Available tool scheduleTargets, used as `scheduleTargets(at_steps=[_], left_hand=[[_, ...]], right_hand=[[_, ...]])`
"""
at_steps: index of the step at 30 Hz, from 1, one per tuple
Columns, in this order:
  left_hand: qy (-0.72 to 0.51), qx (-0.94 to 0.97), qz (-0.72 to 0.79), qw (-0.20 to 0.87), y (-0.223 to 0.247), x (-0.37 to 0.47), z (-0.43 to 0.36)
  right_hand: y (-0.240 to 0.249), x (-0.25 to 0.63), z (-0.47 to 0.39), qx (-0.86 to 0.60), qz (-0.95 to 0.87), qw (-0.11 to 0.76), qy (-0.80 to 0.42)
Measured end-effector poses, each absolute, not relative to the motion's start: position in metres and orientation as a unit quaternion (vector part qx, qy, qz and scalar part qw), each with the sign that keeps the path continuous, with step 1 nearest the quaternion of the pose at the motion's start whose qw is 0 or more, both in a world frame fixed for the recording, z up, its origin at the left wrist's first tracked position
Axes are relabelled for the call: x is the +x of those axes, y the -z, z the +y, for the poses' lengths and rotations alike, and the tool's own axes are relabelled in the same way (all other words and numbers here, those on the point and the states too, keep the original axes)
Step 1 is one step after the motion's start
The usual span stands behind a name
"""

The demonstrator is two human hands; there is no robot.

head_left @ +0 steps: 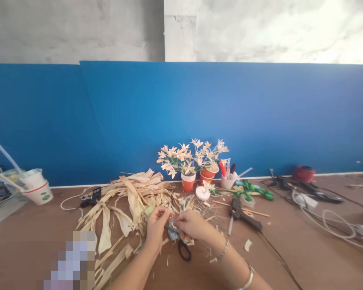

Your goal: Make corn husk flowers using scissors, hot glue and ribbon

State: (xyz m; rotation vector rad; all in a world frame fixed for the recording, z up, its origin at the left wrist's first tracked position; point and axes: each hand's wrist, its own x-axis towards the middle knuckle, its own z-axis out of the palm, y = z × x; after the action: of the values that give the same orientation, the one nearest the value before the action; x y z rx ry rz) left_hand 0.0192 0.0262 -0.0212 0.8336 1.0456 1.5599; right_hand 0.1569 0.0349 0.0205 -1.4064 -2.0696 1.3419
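Note:
My left hand (158, 225) and my right hand (191, 225) meet almost fingertip to fingertip above the table. The left pinches thumb against forefinger; whatever sits in that pinch is too small to name. My right fingers are curled together, and what they hold is hidden. A black ring handle (184, 250), like that of scissors, shows just below the right hand; whether that hand touches it I cannot tell. Between and under the hands is a bluish-grey piece (172, 232). Dry corn husks (136, 201) spread to the left, and thin wire-like stems (210, 215) lie on the right.
Pale artificial flowers (183, 157) stand in red cups (188, 184) behind the hands. A glue gun (243, 215) trails its cord on the right. Nearby lie green tape (248, 186), a white round container (202, 193) and a pen cup (228, 182). Cables (323, 221) run far right; a paper cup (39, 193) stands left.

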Motion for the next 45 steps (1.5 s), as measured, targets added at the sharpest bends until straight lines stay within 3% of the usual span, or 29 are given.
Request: scheduleTargets(at_steps=[45], left_hand=[[-0.653,0.357,0.447,0.496,0.0233,0.0191,0.0275]], right_hand=[[-0.0197,0.1583,0.0369,-0.499,-0.733,0.160,-0.435]])
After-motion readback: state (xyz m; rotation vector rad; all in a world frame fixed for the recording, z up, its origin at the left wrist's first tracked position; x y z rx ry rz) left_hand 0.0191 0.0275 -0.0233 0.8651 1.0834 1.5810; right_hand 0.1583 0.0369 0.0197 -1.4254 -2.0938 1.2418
